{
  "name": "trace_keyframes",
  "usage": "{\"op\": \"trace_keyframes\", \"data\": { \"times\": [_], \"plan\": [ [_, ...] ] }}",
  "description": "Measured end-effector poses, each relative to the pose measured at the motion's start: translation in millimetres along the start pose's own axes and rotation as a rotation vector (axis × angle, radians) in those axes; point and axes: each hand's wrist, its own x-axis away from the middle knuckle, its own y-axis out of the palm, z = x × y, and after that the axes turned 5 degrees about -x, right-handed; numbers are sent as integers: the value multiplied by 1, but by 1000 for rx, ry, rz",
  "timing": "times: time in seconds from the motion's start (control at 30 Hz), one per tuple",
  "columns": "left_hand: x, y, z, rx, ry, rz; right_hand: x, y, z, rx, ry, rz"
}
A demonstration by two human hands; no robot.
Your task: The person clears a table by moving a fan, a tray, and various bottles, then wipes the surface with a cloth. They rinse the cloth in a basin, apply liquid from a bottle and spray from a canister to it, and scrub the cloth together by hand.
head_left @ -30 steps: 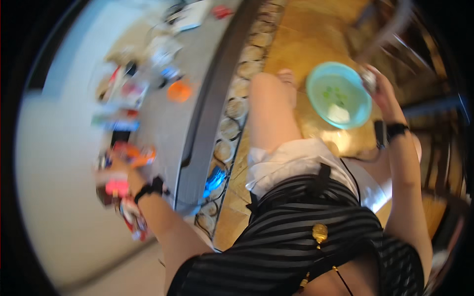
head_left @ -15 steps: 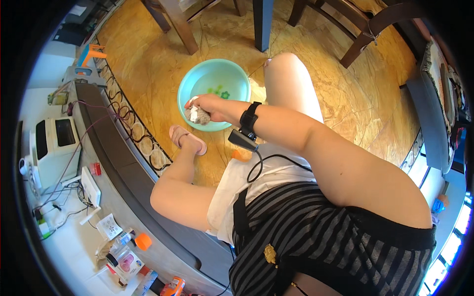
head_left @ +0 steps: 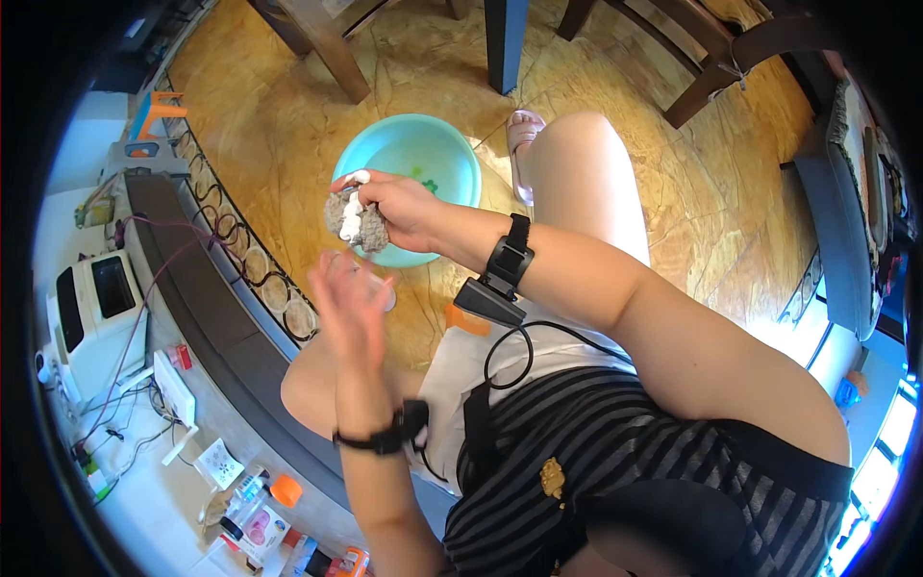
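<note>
My right hand [head_left: 409,210] is closed on a bunched fuzzy grey-and-white thing [head_left: 373,227], whose kind I cannot make out. It is held over the near left rim of a light turquoise basin [head_left: 461,163] on the floor. Green flower shapes show on the basin's bottom. Just below the bundle, my left hand [head_left: 351,308] is raised, blurred by motion. Its fingers look stretched out and the thumb stands apart, with nothing seen in them. A gap separates it from the bundle.
Both my wrists carry black straps with devices; a cable [head_left: 490,370] loops across my lap. A grey bench [head_left: 207,288] runs along the left, beside a cluttered white counter [head_left: 135,452]. Wooden chair legs [head_left: 336,62] and a blue-grey table leg [head_left: 505,48] stand beyond the basin.
My left hand has come into view from below, up beside the bundle. My right hand has lifted the bundle slightly left, and more of it shows. A slippered foot now shows right of the basin.
</note>
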Motion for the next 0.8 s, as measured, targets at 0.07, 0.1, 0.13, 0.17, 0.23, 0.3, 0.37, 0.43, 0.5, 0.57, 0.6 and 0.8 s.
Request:
{"op": "trace_keyframes", "data": {
  "times": [0.07, 0.1, 0.13, 0.17, 0.23, 0.3, 0.37, 0.43, 0.5, 0.57, 0.6, 0.8],
  "plan": [
    [-35, 24, -12, 188, -186, -75, -9, -8, 9, 114, -75, 35],
    [-49, 25, -15, 192, -193, -73, -15, -13, 15, 228, -142, 56],
    [-62, 21, -19, 272, -177, -136, -18, -20, 21, 230, -135, 61],
    [-75, 17, -26, 357, -163, -194, -18, -33, 28, 571, -308, 59],
    [-108, 14, -42, 403, -179, -185, -15, -45, 30, 1193, -568, -5],
    [-121, 19, -48, 447, -195, -181, -16, -52, 26, 1490, -620, 51],
    [-124, 24, -48, 308, -222, -60, -15, -55, 20, 1849, -560, 63],
    [-124, 22, -43, 170, -195, -5, -8, -52, 21, 2068, -529, 0],
    [-126, 13, -43, 30, -178, 46, -1, -40, 23, 2286, -494, -60],
    [-132, -1, -41, 52, -247, 35, 3, -28, 25, 2355, -326, -237],
    [-131, -2, -40, 54, -245, 46, 2, -30, 27, 2350, -323, -250],
    [-110, 25, -52, 113, -66, 28, -27, -43, 22, 1357, -294, -124]
  ]
}}
